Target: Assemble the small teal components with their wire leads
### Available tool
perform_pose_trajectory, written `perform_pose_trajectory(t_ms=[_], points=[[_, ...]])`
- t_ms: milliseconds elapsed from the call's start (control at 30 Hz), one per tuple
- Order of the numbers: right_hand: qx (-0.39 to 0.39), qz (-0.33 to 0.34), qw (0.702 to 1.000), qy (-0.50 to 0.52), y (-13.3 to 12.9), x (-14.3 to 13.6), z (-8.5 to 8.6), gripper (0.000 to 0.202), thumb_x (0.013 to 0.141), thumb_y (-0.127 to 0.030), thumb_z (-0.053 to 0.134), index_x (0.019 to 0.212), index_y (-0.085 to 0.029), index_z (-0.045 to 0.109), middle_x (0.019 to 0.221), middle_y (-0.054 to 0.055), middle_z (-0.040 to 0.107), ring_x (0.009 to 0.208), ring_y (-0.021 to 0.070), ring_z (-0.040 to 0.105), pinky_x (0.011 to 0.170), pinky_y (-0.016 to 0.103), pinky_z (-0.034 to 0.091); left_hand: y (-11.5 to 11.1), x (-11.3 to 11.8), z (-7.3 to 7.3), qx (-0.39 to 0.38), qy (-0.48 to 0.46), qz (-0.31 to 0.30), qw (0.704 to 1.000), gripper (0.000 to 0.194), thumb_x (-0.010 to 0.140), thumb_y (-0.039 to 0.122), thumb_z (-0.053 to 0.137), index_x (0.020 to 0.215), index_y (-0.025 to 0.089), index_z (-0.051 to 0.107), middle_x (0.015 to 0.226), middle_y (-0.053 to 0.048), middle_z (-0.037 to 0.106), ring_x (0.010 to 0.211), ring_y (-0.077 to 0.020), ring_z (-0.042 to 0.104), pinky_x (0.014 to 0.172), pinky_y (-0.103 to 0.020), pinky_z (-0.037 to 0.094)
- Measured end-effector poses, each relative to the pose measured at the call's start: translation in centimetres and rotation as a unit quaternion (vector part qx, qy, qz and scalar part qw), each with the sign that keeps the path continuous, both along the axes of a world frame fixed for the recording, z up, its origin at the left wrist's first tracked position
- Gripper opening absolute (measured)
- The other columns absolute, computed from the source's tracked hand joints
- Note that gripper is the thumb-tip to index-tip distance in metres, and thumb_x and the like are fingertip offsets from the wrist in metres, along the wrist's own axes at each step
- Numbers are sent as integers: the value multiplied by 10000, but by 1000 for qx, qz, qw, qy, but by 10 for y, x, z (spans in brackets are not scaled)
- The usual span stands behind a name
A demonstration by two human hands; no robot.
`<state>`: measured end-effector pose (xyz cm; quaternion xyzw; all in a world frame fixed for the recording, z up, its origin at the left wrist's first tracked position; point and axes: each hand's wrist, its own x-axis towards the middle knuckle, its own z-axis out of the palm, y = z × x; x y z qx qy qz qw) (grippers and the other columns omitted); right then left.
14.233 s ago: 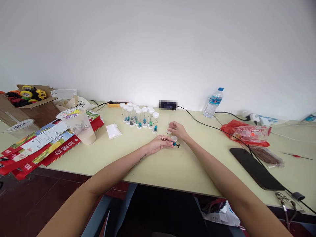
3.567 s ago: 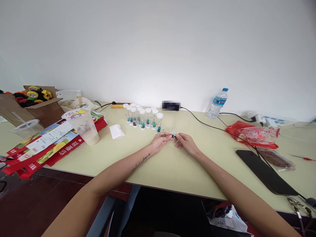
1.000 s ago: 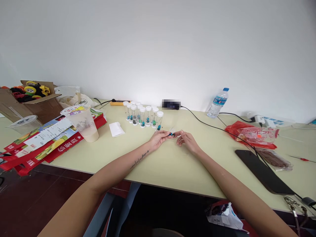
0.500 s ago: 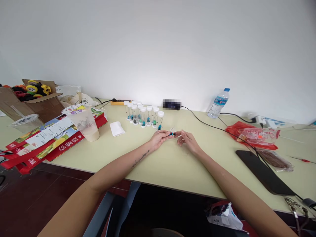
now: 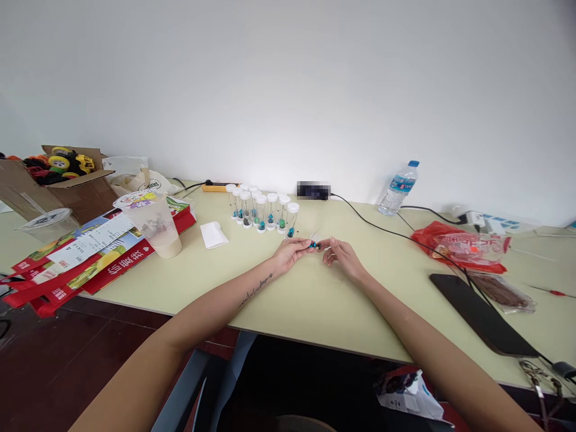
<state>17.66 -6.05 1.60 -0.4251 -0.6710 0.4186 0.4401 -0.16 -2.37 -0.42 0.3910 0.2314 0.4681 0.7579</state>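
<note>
Head view: the left hand [image 5: 289, 254], arm extended over the surface [image 5: 310, 306], pinches a small blue piece [image 5: 313, 245]. Just right of it, the right hand [image 5: 344, 259] bends inward, fingers partly curled; whether it grips cannot be told. Capped tubes [image 5: 261, 214] stand beyond the left hand.

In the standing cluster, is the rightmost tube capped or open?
Capped: a white cap sits on top of the rightmost tube; a blue piece shows inside.

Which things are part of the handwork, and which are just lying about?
Likely in use:
small blue piece, in the left hand, right hand close by
white-capped clear tubes, some with blue pieces inside

Apparently just lying about:
lidded drink cup
water bottle
red plastic bag
cardboard box
folded white paper
</note>
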Motion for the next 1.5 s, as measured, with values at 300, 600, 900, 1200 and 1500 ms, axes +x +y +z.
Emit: perform_pose_trajectory(t_ms=[300, 600, 900, 1200, 1500], points=[[3, -6, 1000, -7, 0, 0, 0, 486, 855, -544, 322, 996, -163, 588, 897, 86, 580, 561, 108, 551, 495, 246, 465, -2, 0, 2, -7, -1, 4, 1000, 132, 652, 127, 685, 767, 70, 655, 817, -89, 673, 775, -149, 641, 937, -314, 414], [15, -5, 1000, -9, -3, 0, 5, 485, 857, -540, 319, 1051, -178, 577, 943, 89, 560, 579, 106, 549, 507, 245, 471, -2, -1, 1, 9, -3, 2, 1000, 180, 639, 151, 699, 793, 68, 659, 860, -102, 674, 806, -162, 639, 946, -320, 409], [7, -5, 1000, -12, 0, 1, 3, 510, 852, -550, 314, 1055, -160, 572, 940, 99, 562, 582, 109, 542, 500, 242, 468, -3, -1, 0, 20, 4, -8, 1000, 206, 624, 141, 708, 814, 76, 661, 870, -104, 675, 842, -169, 632, 954, -335, 400], [7, -6, 1000, -14, -1, 0, 2, 513, 849, -555, 318, 1072, -167, 569, 952, 98, 563, 586, 108, 542, 502, 240, 472, -2, -2, -1, 17, -9, -12, 1000, 196, 633, 137, 703, 811, 70, 657, 901, -108, 668, 861, -174, 629, 963, -335, 396], [5, -2, 1000, -14, 0, 0, 1, 490, 857, -543, 312, 1085, -182, 552, 933, 88, 556, 585, 109, 537, 496, 235, 467, -2, -1, -1, 17, 6, -6, 1000, 218, 620, 117, 708, 826, 76, 650, 885, -102, 673, 843, -172, 635, 963, -343, 389]])
